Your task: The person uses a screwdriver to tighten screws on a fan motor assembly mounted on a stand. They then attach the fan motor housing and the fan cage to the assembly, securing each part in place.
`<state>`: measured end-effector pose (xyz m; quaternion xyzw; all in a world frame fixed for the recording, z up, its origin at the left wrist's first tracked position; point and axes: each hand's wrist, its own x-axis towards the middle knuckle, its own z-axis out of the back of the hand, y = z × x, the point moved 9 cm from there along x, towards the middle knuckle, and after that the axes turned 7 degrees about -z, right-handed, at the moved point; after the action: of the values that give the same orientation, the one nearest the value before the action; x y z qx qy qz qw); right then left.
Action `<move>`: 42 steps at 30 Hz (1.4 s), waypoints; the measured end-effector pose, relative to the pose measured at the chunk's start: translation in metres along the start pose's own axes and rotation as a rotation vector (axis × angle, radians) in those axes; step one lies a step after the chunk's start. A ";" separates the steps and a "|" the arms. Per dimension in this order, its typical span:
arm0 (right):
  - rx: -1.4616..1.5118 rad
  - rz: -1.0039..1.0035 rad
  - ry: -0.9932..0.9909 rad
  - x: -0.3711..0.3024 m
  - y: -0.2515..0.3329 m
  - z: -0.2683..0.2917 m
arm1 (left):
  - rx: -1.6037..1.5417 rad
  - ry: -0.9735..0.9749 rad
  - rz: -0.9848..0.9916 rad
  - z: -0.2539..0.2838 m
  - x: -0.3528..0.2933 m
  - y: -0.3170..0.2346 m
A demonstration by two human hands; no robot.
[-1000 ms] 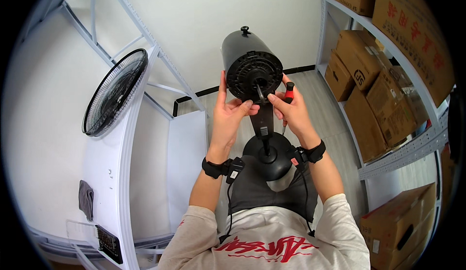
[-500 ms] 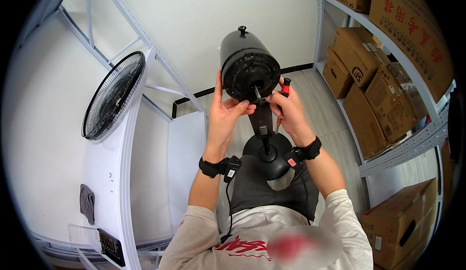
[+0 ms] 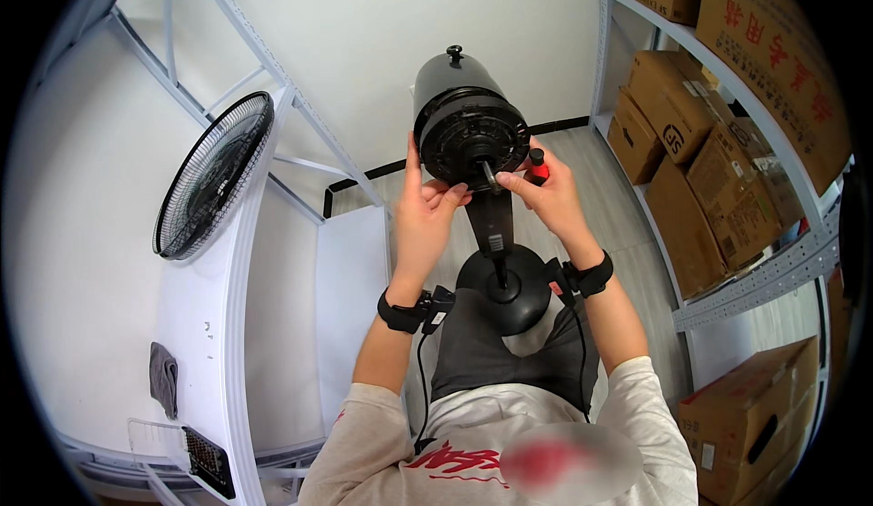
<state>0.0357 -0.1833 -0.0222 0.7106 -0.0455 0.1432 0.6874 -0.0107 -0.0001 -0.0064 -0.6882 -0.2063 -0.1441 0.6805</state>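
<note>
A black fan motor housing sits on top of a stand with a round black base. Its round black front part faces me, and a metal shaft sticks out from the middle. My left hand grips the lower left of this front part, thumb at the bottom edge. On the lower right is my right hand, thumb and fingers pinching near the shaft. It also keeps a screwdriver with a red and black handle tucked between its fingers; the shank is hidden behind the hand.
A white shelf on the left carries a round wire fan grille, a grey cloth and a few tiny parts. Cardboard boxes fill a rack on the right. Another box stands at the lower right.
The front part of the housing has tilted and shows a wider gap behind its upper edge. My right hand has shifted slightly right, and the screwdriver's shank has gone out of sight.
</note>
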 end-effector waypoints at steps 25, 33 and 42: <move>-0.365 0.384 -0.298 -0.014 0.010 0.010 | 0.729 -0.165 -0.508 0.001 -0.009 -0.032; -0.115 0.122 -0.232 -0.008 -0.009 0.007 | 0.700 -0.219 -0.512 0.004 -0.014 -0.030; -0.280 0.371 -0.317 -0.013 0.007 0.009 | 0.701 -0.251 -0.568 0.001 -0.015 -0.030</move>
<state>0.0226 -0.1948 -0.0194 0.6017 -0.3012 0.1458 0.7252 -0.0385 -0.0006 0.0128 -0.3449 -0.5036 -0.1620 0.7753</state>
